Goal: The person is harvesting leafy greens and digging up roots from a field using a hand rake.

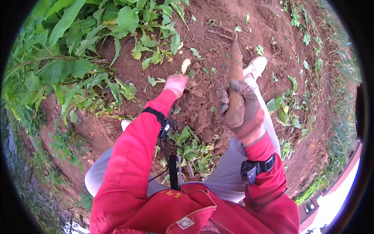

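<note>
My right hand, in a soil-caked glove, is closed round the thick wooden handle of a hand rake. Its thin metal tines point left, close above the reddish-brown soil. My left hand, in a pinkish glove, is low at the soil beside the leafy plants. Its fingers are blurred and partly hidden, so I cannot see what they hold, if anything. A pale yellow leaf shows just above it, and a small green sprig lies to its left.
Dense broad-leaved plants fill the upper left. Pulled leaves lie in a heap between my legs. A pale shoe is beside the rake. More uprooted greens and grass are on the right.
</note>
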Motion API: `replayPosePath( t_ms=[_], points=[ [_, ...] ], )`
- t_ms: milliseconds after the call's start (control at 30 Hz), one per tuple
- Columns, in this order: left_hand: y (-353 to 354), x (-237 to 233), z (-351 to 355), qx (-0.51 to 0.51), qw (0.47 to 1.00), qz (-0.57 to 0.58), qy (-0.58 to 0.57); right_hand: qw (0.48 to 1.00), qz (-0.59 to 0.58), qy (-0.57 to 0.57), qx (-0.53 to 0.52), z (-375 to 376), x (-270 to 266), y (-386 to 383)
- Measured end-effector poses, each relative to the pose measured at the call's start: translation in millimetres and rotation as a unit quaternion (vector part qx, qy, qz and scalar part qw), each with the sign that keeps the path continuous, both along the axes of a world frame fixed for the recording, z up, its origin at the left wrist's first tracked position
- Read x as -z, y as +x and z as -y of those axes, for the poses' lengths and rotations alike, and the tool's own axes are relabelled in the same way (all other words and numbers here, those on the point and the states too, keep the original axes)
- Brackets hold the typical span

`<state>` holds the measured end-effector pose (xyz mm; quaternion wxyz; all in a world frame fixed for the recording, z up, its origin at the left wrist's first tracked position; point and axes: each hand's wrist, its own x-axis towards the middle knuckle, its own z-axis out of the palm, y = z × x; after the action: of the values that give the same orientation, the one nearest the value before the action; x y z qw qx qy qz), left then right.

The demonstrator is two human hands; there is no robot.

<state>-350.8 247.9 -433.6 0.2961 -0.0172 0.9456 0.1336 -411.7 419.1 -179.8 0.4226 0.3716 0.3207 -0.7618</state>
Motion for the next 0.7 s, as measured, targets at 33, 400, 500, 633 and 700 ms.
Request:
replayPosePath(
  t_ms=[33, 400, 500, 633, 700],
  points=[
    [-6.9, -5.5, 4.6, 0.061, 0.998, -0.014, -0.033, 1.000, -0.003, 0.002, 0.001, 0.5, 0.3, 0.2],
    [-73.1, 4.5, 55.0, 0.051, 0.944, -0.026, -0.325, 0.999, -0.047, -0.002, 0.000, 9.0, 1.4, 0.5],
    [-88.7, 7.2, 61.5, -0.053, 0.942, 0.065, -0.326, 0.999, -0.040, -0.011, -0.004, 9.6, 4.7, 0.0],
    [-88.3, -5.3, 83.9, -0.130, 0.971, 0.088, -0.182, 0.999, -0.040, -0.034, 0.002, 11.1, 9.3, 0.1],
    [-84.6, -9.1, 86.9, -0.130, 0.976, 0.088, -0.148, 0.997, -0.063, -0.029, -0.015, 10.9, 7.7, 0.5]
  ],
)
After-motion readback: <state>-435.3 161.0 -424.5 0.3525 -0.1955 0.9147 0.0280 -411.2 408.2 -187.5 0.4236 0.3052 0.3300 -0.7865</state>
